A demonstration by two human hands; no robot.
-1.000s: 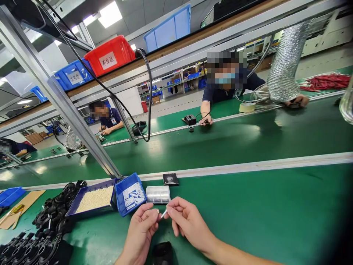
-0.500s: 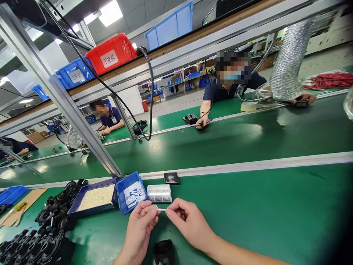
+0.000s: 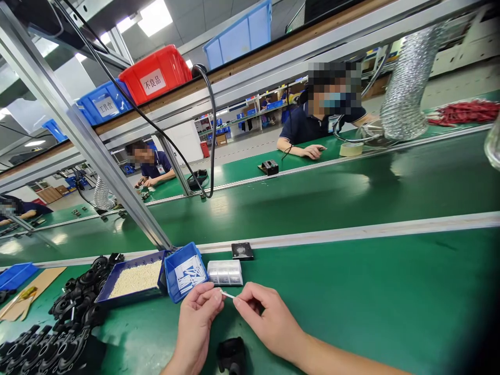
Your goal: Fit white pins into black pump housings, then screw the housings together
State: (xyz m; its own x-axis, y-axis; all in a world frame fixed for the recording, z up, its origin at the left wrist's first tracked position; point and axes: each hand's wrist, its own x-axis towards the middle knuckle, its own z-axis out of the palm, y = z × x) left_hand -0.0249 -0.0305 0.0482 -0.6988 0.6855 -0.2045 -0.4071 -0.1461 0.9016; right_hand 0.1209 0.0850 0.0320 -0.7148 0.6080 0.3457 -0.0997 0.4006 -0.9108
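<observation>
My right hand [image 3: 269, 315] pinches the right end of a thin white rod [image 3: 228, 295] between thumb and forefinger. At the rod's other end, my left hand [image 3: 201, 312] is closed in a pinch on a small pale piece [image 3: 222, 291], mostly hidden by the fingertips. Rod and piece meet or nearly meet; which of these I cannot tell. Below the hands a black plastic part [image 3: 231, 354] rests on the green bench. Just beyond them are a blue bin [image 3: 171, 278] of white rods and a clear-lidded compartment box [image 3: 225, 272].
Left of the bin sits a dark blue tray [image 3: 130, 302] of small cream-coloured pieces. Black molded parts [image 3: 74, 341] are heaped further left. A slanting metal post [image 3: 105, 161] rises behind the tray, and a black cable [image 3: 214, 130] hangs down. Across the belt, a co-worker [image 3: 308, 125] sits.
The rod has tilted, its left end now slightly higher, while both hands stay nearly in place. Across the belt, the co-worker has drawn one hand back from the edge.
</observation>
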